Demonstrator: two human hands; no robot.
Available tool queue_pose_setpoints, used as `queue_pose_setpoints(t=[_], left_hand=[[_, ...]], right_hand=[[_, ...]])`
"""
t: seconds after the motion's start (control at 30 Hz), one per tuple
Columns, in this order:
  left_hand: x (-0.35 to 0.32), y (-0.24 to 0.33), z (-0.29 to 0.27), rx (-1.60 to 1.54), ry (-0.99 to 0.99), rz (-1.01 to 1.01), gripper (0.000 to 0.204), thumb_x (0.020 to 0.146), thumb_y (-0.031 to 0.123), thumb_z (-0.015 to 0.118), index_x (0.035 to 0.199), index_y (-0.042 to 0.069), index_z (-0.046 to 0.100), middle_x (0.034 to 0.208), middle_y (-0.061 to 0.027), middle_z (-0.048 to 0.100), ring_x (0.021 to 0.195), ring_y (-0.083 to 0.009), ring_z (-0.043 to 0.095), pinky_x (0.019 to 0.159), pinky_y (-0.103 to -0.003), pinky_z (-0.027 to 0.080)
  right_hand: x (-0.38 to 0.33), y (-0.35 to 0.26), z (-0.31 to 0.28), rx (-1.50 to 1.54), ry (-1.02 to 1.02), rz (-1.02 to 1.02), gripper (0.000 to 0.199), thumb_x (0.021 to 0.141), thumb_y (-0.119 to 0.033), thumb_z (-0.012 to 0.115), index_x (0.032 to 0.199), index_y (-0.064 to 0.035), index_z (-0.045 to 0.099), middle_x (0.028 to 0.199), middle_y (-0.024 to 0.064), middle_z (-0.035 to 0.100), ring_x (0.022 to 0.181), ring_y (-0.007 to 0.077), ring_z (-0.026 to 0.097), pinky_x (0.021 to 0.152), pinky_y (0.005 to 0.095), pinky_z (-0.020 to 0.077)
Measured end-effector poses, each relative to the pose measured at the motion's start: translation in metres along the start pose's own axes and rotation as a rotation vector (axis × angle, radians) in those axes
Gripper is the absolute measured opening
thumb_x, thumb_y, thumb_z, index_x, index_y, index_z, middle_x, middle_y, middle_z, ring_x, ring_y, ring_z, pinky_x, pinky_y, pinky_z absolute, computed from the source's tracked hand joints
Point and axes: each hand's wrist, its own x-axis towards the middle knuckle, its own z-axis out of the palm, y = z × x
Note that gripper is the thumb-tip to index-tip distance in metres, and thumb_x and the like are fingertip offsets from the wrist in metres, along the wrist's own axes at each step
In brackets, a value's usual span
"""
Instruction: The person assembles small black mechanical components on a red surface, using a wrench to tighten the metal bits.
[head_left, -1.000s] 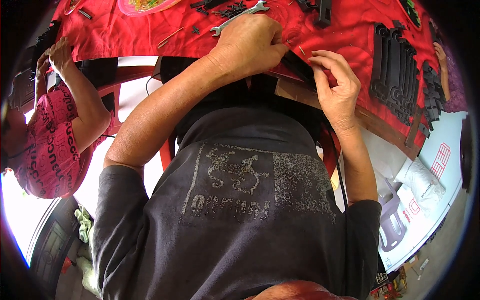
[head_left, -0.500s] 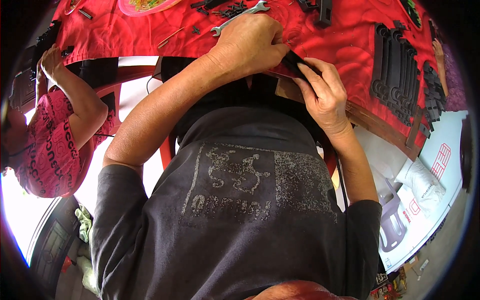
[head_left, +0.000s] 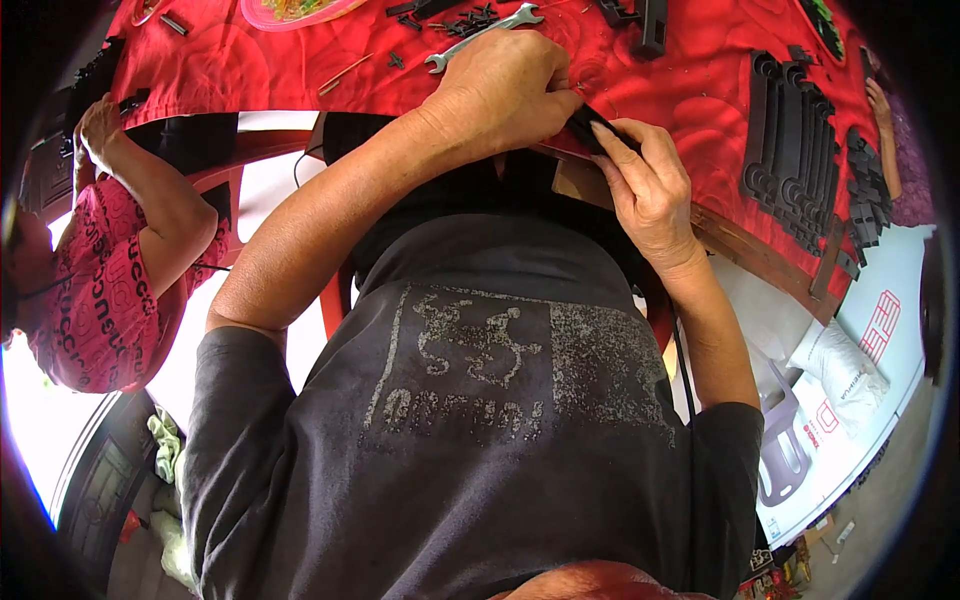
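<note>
Black part: your dark, slim piece (head_left: 584,127) sat at the near edge of the red-clothed counter (head_left: 225,75), upper middle of the frame, running between your two hands.
Left hand: yours (head_left: 505,85) was curled closed and looked clamped on the upper-left end, tips mostly hidden tbh.
Right hand: yours (head_left: 650,190) pinched the lower-right stretch, thumb below, fingers on top.
Feel: I'd have bet on light, stiff plastic, a bit slick, with any thin bits snappable.
Best hold: both long sides near the ends, like you had it, no bending.
Singles: one wrench (head_left: 482,40), one thin stick (head_left: 344,75) and one pink bowl (head_left: 260,22), all upper left to upper middle.
Long black parts: at least four (head_left: 790,140), upper right, overlapping too much for you to get an exact number.
Small black bits: a heap (head_left: 480,18) at top middle, uncountable, plus one little cross (head_left: 396,61) beside it.
</note>
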Motion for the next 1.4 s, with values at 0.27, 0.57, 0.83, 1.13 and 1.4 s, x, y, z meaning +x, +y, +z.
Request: queue_pose_setpoints(t=[0.27,0.57,0.83,1.13,1.4], left_hand=[[0.001,-0.002,0.0,-0.036,-0.002,0.009,0.025,0.081,0.021,0.075,0.077,-0.003,0.068,0.066,-0.0166,0.066,0.06,-0.0264,0.067,0.057,-0.037,0.052],[0.009,0.009,-0.005,0.017,-0.076,-0.091,0.017,0.074,0.02,0.067,0.073,0.003,0.07,0.068,-0.017,0.067,0.071,-0.0337,0.069,0.069,-0.044,0.055],[0.007,0.001,-0.005,-0.013,-0.047,-0.054,0.018,0.074,0.021,0.067,0.072,0.003,0.07,0.069,-0.0169,0.067,0.073,-0.0351,0.069,0.07,-0.046,0.055],[0.01,-0.006,-0.028,-0.082,-0.16,-0.139,0.025,0.083,0.016,0.071,0.072,-0.005,0.065,0.064,-0.0217,0.061,0.06,-0.0323,0.064,0.057,-0.044,0.048],[0.012,-0.006,-0.033,-0.139,-0.12,-0.084,0.026,0.081,0.016,0.072,0.071,-0.006,0.063,0.061,-0.023,0.059,0.057,-0.0306,0.062,0.055,-0.044,0.046]], right_hand=[[0.003,0.001,0.0,0.069,0.007,0.038,0.034,0.074,0.004,0.076,0.106,-0.0012,0.071,0.1,0.0121,0.064,0.088,0.0292,0.064,0.075,0.0371,0.054],[0.003,0.005,-0.001,0.098,-0.011,0.053,0.031,0.073,0.004,0.078,0.103,-0.0014,0.071,0.101,0.0119,0.066,0.09,0.0294,0.064,0.076,0.0366,0.0541],[-0.001,0.008,0.003,0.103,0.039,0.022,0.03,0.07,0.004,0.079,0.098,-0.0026,0.071,0.1,0.0103,0.067,0.089,0.0283,0.065,0.074,0.0361,0.0542],[-0.003,0.007,0.005,0.058,0.095,0.021,0.024,0.072,0.002,0.079,0.094,-0.0026,0.07,0.097,0.0103,0.068,0.086,0.0279,0.066,0.073,0.0356,0.0548],[-0.002,0.007,0.006,0.073,0.1,0.024,0.025,0.073,0.002,0.079,0.097,-0.0025,0.071,0.098,0.0102,0.068,0.085,0.0274,0.065,0.073,0.0351,0.0547]])
